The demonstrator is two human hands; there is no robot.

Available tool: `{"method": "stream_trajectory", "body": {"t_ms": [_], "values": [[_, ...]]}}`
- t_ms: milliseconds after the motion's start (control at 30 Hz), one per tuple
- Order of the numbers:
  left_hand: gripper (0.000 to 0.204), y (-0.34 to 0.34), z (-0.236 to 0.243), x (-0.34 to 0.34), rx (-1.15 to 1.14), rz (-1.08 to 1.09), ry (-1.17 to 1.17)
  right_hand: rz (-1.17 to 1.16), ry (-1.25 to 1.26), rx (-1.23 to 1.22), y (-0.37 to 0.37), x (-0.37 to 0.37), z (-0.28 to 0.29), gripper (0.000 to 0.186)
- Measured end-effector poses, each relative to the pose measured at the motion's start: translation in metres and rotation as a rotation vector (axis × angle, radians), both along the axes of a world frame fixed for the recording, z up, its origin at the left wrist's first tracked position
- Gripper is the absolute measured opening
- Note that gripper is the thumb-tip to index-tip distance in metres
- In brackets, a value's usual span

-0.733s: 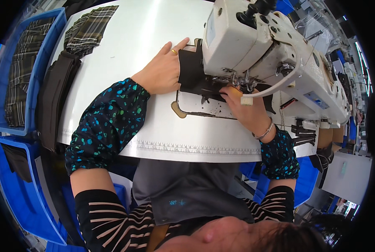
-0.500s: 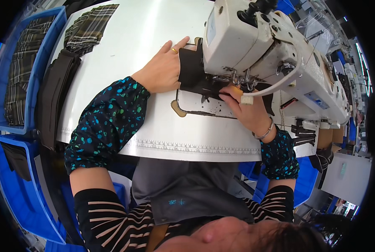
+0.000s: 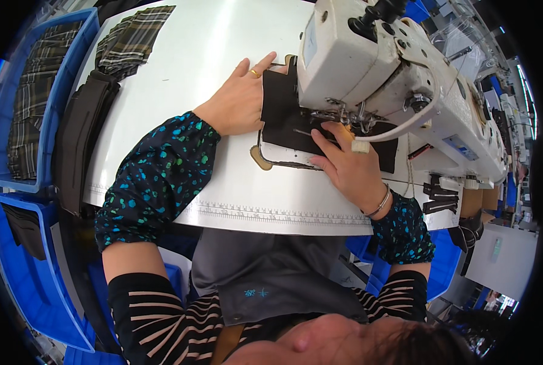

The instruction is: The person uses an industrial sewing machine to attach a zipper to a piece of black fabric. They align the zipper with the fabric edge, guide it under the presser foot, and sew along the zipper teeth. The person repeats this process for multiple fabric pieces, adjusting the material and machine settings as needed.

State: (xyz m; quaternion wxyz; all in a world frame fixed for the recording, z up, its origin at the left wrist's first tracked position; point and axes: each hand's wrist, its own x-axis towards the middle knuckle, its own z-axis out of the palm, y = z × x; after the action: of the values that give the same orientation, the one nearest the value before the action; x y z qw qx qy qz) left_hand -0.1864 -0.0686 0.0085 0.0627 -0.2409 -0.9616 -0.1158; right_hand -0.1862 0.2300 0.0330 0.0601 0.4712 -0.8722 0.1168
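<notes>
A dark brown piece of fabric lies under the head of a white sewing machine, over the machine's bed plate. My left hand rests at the fabric's left edge, open, its fingers stretched out and partly over the cloth. Just in front of the needle area, my right hand is open, with spread fingertips pressing on the fabric. A small light slit or strip shows on the cloth left of these fingertips. The presser foot is partly hidden behind my right fingers and the machine head.
Plaid fabric pieces and a stack of dark cut pieces lie along the table's left side. Blue bins stand beyond it. A printed ruler runs along the near edge. Several dark zipper-like strips sit at right.
My right hand has slid slightly left and its fingers have spread. The fabric's near part now lies flatter and covers more of the plate. My left hand stays almost in place.
</notes>
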Motion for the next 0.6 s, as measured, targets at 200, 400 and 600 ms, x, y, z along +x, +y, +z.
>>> {"method": "stream_trajectory", "body": {"t_ms": [200, 400, 600], "values": [[0.043, 0.0, -0.016, -0.003, 0.103, 0.136, 0.253, 0.038, 0.103, 0.005, -0.001, -0.003, -0.005, 0.05], [0.036, 0.002, 0.023, 0.034, 0.187, 0.139, 0.378, 0.014, 0.095, 0.053, 0.003, -0.003, -0.005, 0.05], [0.035, 0.046, 0.004, 0.07, 0.153, 0.036, 0.247, 0.005, 0.118, 0.074, 0.001, -0.002, -0.007, 0.052]]}}
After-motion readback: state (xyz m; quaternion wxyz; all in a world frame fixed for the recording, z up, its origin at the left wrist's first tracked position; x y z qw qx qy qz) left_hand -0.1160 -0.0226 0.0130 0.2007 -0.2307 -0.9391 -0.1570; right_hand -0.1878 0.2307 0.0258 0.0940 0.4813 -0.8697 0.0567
